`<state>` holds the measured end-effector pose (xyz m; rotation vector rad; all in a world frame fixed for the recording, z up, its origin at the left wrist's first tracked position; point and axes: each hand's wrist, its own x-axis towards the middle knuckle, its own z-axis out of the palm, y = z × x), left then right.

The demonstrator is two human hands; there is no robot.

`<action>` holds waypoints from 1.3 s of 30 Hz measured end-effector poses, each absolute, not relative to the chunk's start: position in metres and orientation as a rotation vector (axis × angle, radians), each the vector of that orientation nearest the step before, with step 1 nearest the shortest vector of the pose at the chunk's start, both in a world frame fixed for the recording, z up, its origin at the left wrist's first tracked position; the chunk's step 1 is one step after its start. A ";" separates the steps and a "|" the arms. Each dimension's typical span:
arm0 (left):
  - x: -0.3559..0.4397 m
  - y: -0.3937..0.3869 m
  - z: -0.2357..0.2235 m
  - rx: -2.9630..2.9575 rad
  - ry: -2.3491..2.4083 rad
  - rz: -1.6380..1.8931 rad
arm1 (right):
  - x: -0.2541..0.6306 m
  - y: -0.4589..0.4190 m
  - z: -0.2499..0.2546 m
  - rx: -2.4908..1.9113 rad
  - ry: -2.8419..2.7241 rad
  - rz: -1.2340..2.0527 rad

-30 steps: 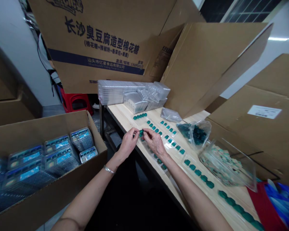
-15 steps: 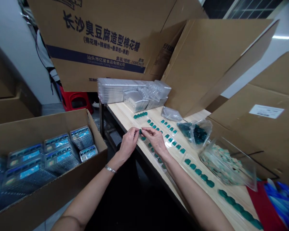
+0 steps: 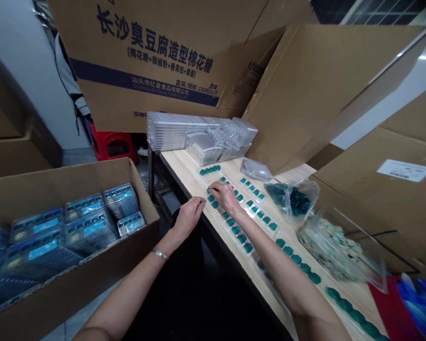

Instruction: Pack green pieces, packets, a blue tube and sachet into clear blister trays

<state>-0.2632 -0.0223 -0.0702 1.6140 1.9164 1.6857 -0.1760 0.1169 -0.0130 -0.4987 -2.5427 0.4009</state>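
Note:
Rows of small dark-green faceted pieces (image 3: 242, 238) lie in clear plastic trays along the wooden table. My right hand (image 3: 225, 195) is over the near row, its thumb and fingers pinched on a green piece (image 3: 208, 191) at the row's far end. Apart from it, at the table's front edge, my left hand (image 3: 190, 214) is closed, fingertips pressed together. Whatever those left fingertips may hold is too small to make out. A metal bracelet (image 3: 160, 254) circles the left wrist.
Stacked clear plastic trays (image 3: 170, 131) stand at the table's far end. On the right are a bag of green pieces (image 3: 298, 199) and a clear bin of pale green-and-beige pieces (image 3: 341, 246). An open carton (image 3: 92, 279) of packaged sets stands left; large cardboard sheets (image 3: 326, 85) rise behind.
My hands were together at a green piece; now they are apart. My right hand has come down over the row, while my left stays by the table edge. The view has shifted slightly.

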 end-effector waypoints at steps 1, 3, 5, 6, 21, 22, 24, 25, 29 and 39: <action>-0.264 -0.022 -0.071 1.608 1.919 1.686 | -0.177 0.117 -0.014 -0.486 -2.572 0.379; -0.265 -0.022 -0.072 1.585 1.912 1.699 | -0.178 0.118 -0.016 -0.463 -2.611 0.364; -0.266 -0.023 -0.073 1.557 1.897 1.713 | -0.179 0.118 -0.018 -0.454 -2.641 0.365; -0.266 -0.024 -0.073 1.547 1.891 1.713 | -0.180 0.117 -0.019 -0.460 -2.654 0.366; -0.272 -0.019 -0.046 0.303 0.995 2.011 | -0.168 0.069 0.008 -0.498 -2.462 0.739; -0.271 -0.019 -0.045 0.277 0.980 2.016 | -0.166 0.058 0.009 -0.474 -2.465 0.784; -0.267 -0.017 -0.043 0.231 0.956 2.032 | -0.165 0.041 0.007 -0.432 -2.489 0.776; -0.264 -0.015 -0.042 0.211 0.945 2.044 | -0.164 0.035 0.005 -0.424 -2.496 0.738; -0.256 -0.010 -0.037 0.152 0.908 2.081 | -0.164 0.026 -0.001 -0.418 -2.479 0.593; -0.253 -0.011 -0.026 0.287 0.887 2.086 | -0.159 0.053 0.008 -0.681 -1.926 1.354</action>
